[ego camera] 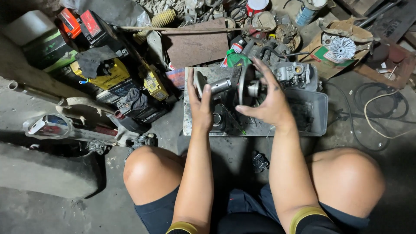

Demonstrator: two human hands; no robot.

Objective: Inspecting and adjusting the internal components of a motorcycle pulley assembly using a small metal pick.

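My left hand [198, 102] grips a metal pulley half with a protruding cylindrical shaft [220, 86] pointing right. My right hand [268, 99] holds a second dished metal disc [248, 89] with a central hub, facing the shaft, a small gap between the two parts. Both are held above a grimy grey tray [312, 123] and a flat metal plate [190, 130] on the floor. My bare knees [149, 171] frame the bottom of the view.
A carburettor [294, 73] lies just behind my right hand. Yellow and black batteries [106, 78] pile up at left, with red boxes [80, 24] behind. A cardboard piece with a finned white part [341, 47] sits at right, beside coiled cables [381, 108]. A small black part [260, 161] lies between my knees.
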